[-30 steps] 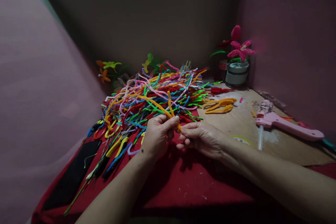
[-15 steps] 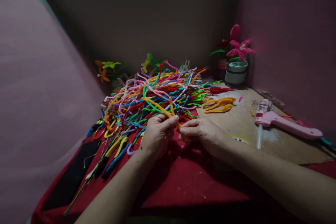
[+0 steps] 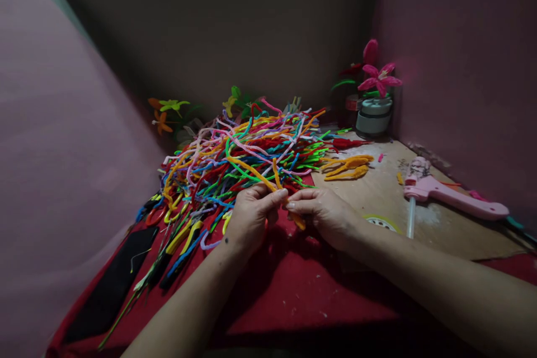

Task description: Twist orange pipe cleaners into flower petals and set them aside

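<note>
An orange pipe cleaner runs down into my hands, and a short end of it stands up above my fingers. My left hand is closed, pinching the orange strand between thumb and fingers. Close beside it, my right hand is also closed, its fingertips pinching the same strand near its lower end, which pokes out below. Just beyond my hands lies a big tangled heap of many-coloured pipe cleaners. Several shaped orange pipe cleaner pieces rest on the board to the right.
A pink glue gun lies on the brown board at right. Behind it stands a grey pot with a pink flower. Yellow-handled pliers and a black flat object lie at left on the red cloth.
My right fingers have shifted slightly up against my left thumb, and more of the orange strand's lower end shows below them. The whole view has moved slightly.
</note>
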`<action>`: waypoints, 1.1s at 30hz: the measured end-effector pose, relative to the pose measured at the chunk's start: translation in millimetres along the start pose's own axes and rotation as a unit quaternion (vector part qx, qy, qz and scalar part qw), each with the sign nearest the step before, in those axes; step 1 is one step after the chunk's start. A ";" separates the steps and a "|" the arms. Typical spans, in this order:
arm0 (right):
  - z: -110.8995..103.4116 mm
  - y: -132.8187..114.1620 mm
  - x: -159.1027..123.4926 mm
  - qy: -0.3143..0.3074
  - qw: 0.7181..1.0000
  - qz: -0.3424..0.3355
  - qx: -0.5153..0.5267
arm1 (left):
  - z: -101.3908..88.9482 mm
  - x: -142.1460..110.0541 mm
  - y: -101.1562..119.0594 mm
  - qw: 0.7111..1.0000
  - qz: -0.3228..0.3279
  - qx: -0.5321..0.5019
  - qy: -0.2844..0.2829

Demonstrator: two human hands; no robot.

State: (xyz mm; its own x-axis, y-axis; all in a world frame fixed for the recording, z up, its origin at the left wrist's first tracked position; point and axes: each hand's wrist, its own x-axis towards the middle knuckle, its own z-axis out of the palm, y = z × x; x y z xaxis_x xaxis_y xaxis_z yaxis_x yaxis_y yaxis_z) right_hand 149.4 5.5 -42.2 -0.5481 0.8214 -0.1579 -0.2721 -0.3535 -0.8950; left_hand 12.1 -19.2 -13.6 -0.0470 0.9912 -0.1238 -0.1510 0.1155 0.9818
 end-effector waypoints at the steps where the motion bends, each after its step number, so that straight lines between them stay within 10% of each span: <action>1: 0.8 -1.3 -0.7 0.004 1.000 0.002 -0.007 | 0.0 -0.1 0.2 1.000 -0.001 0.008 -0.003; 25: -2.3 -1.6 4.1 0.029 0.999 -0.022 -0.022 | 0.1 -3.4 3.4 0.983 0.092 0.150 0.056; 28: -3.6 -2.6 5.4 0.026 0.999 -0.014 -0.034 | -7.0 -2.5 4.5 0.935 0.225 0.272 0.026; 33: -3.6 -8.4 4.4 0.004 0.999 -0.007 -0.032 | -21.7 3.3 3.3 0.753 0.475 0.454 -0.030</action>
State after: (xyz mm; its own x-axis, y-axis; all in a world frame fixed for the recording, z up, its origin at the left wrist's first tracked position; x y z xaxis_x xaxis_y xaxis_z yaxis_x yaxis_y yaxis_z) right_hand 152.1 13.7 -36.9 -0.5379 0.8300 -0.1475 -0.2287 -0.3121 -0.9221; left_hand -10.0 -16.9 -13.9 0.3403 0.6525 0.6771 0.6621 -0.6776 0.3202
